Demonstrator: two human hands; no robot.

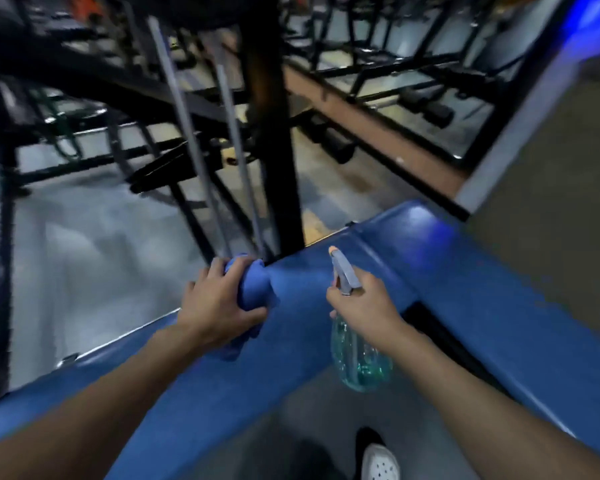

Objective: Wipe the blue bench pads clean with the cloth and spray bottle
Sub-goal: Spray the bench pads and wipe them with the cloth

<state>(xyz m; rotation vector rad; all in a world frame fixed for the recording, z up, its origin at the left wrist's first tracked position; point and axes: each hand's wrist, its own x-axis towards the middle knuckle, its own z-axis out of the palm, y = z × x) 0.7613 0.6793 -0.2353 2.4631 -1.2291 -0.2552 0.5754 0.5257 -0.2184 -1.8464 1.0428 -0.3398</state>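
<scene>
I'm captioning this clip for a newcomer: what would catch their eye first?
The long blue padded bench fills the lower frame. On it the left hand grips a bunched blue cloth, while the right hand holds a clear plastic spray bottle of teal liquid just right of centre.

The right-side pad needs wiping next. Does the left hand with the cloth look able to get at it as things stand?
Probably, but not straight across: the left hand grips the cloth on the left pad, and the right hand holding the spray bottle sits between it and the right-side pad.
</scene>
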